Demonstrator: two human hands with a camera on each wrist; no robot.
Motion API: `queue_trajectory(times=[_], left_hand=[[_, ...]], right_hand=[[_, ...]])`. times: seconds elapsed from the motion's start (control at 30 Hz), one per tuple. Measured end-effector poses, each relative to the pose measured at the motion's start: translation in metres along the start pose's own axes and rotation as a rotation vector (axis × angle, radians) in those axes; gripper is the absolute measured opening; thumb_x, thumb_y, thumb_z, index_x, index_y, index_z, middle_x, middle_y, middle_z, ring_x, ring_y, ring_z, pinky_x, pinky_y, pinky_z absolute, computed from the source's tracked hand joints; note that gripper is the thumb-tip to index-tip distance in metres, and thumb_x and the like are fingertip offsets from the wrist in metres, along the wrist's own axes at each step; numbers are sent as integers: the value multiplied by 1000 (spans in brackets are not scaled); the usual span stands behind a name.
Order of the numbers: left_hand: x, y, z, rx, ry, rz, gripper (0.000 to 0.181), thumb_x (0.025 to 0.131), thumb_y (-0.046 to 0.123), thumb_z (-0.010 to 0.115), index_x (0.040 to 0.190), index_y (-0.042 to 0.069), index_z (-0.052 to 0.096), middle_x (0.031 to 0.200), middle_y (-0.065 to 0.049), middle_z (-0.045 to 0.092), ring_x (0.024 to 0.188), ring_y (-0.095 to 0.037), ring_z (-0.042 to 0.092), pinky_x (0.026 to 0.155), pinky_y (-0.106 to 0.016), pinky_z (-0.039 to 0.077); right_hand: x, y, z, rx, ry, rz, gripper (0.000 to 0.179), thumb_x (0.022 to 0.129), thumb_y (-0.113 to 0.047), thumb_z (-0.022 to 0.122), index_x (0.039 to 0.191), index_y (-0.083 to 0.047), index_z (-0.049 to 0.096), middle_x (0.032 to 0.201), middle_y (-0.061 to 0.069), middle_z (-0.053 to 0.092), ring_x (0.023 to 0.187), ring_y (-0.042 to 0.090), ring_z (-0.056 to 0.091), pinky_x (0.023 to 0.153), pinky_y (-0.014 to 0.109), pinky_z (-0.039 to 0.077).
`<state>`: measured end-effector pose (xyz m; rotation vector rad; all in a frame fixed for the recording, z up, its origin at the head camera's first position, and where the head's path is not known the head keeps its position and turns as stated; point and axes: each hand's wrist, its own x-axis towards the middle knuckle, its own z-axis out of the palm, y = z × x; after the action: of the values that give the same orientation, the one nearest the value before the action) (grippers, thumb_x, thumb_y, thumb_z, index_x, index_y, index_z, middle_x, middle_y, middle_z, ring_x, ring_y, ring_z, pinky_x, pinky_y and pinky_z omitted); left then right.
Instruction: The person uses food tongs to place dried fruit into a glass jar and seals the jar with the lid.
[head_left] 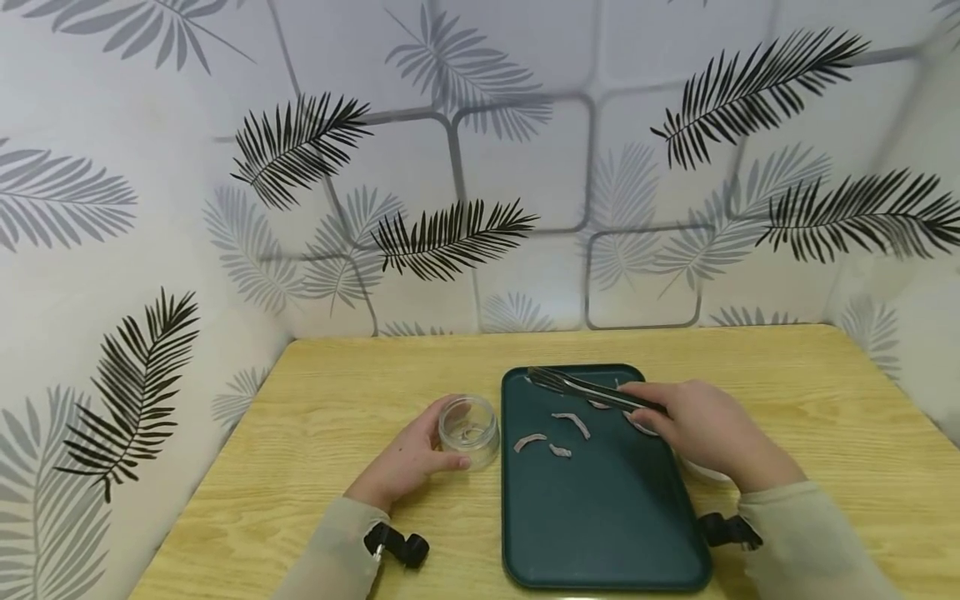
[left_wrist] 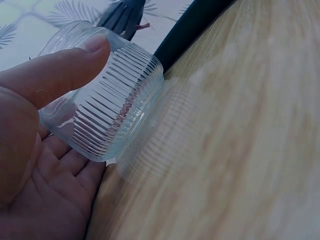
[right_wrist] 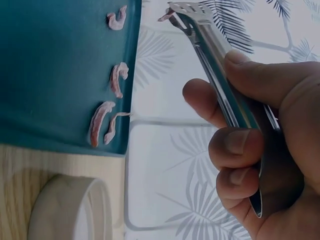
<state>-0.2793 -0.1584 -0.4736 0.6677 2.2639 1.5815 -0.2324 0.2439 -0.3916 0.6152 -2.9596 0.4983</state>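
Note:
My left hand (head_left: 412, 454) grips a clear ribbed glass jar (head_left: 469, 429), thumb on its near side and fingers behind it. Reddish-brown bits (left_wrist: 125, 110) show through the jar's wall near the bottom. The jar is beside the left edge of a dark green tray (head_left: 585, 533). My right hand (head_left: 708, 429) holds metal tongs (head_left: 592, 390), pointing left over the tray's far end. A thin reddish-brown strip (right_wrist: 165, 17) is pinched in the tongs' slotted tips. More curled pinkish-brown strips (head_left: 573, 423) lie on the tray, toward its far half.
A round white container (right_wrist: 65, 210) stands on the wooden table (head_left: 375, 367) just right of the tray, partly hidden by my right hand in the head view. Behind the table rises a wall (head_left: 525, 283) with a leaf pattern.

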Motion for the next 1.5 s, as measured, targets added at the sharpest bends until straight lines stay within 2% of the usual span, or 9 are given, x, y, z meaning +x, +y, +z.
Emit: queue_trajectory(times=[0.1, 0.3, 0.57, 0.63, 0.77, 0.87, 1.0, 1.2, 1.5], left_hand=[[1, 0, 1, 0, 3, 2, 88, 86, 18, 83, 158, 24, 32, 157, -2, 41, 148, -21, 31, 118, -45, 24], [0, 0, 1, -13, -10, 5, 87, 87, 14, 82, 158, 21, 32, 158, -6, 40, 148, -23, 30, 118, -45, 23], [0, -1, 1, -28, -10, 8, 88, 87, 12, 81, 159, 18, 30, 158, -6, 39, 148, -23, 29, 118, -46, 24], [0, -1, 0, -25, -8, 8, 88, 87, 12, 81, 159, 19, 30, 158, -6, 39, 149, -23, 29, 118, -46, 24], [0, -1, 1, -17, -2, 4, 87, 87, 12, 81, 158, 21, 32, 158, -6, 40, 148, -22, 29, 118, -46, 24], [-1, -1, 1, -15, 3, -2, 87, 86, 11, 81, 158, 22, 32, 158, -4, 40, 149, -21, 29, 119, -45, 23], [-1, 0, 1, -12, 22, -26, 89, 86, 11, 82, 158, 20, 31, 157, -4, 41, 149, -20, 29, 119, -44, 22], [0, 0, 2, -19, 40, -62, 92, 84, 10, 83, 159, 21, 31, 155, -5, 42, 148, -22, 31, 118, -46, 25], [0, 0, 2, -30, 29, -39, 90, 84, 10, 83, 157, 25, 33, 155, -1, 42, 147, -20, 33, 117, -46, 27]], right_hand=[[-1, -4, -2, 2, 24, -18, 43, 97, -30, 69, 139, -19, 65, 80, -7, 66, 71, 12, 55, 69, 41, 48], [-2, -13, -2, 19, 36, -51, 44, 97, -30, 69, 140, -21, 64, 73, -10, 63, 69, 9, 55, 68, 39, 48], [-2, -32, -1, -23, 96, -124, 44, 96, -29, 71, 139, -23, 65, 59, -16, 45, 54, 6, 42, 59, 32, 40], [-3, -39, -2, -27, 121, -155, 43, 95, -27, 72, 137, -21, 66, 63, -17, 50, 54, 4, 41, 57, 30, 39], [-4, -52, -1, -14, 154, -211, 44, 93, -25, 75, 136, -21, 67, 87, -11, 69, 55, 1, 41, 56, 27, 38], [-3, -58, 3, -31, 185, -251, 44, 92, -27, 76, 135, -22, 68, 106, -4, 74, 61, 1, 52, 57, 26, 41], [-1, -62, 10, -67, 224, -293, 43, 90, -28, 77, 133, -23, 70, 113, -2, 74, 78, 7, 67, 60, 28, 48], [-1, -67, 15, -57, 209, -290, 43, 90, -29, 77, 133, -25, 70, 111, -4, 74, 77, 7, 66, 56, 25, 45], [-1, -65, 12, -32, 173, -266, 46, 91, -31, 76, 136, -21, 67, 97, -12, 72, 75, 1, 61, 62, 27, 48]])
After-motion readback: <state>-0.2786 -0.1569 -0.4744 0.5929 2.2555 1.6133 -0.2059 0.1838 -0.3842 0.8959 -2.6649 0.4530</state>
